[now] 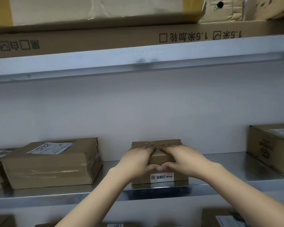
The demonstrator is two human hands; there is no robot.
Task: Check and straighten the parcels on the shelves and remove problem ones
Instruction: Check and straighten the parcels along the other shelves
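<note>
A small brown cardboard parcel [161,177] with a white sticker on its front face stands on the middle metal shelf [220,185], close to the front edge. My left hand [138,159] and my right hand [184,159] both lie on its top. The fingers stretch flat across the lid towards the back, and the two thumbs hang over the front edge and touch each other. Most of the parcel's top is hidden under my hands.
A larger taped parcel [52,163] with a white label lies to the left, a tall one [269,149] at the right. A long flat carton [121,38] and other boxes fill the upper shelf. More parcels [220,218] show on the shelf below.
</note>
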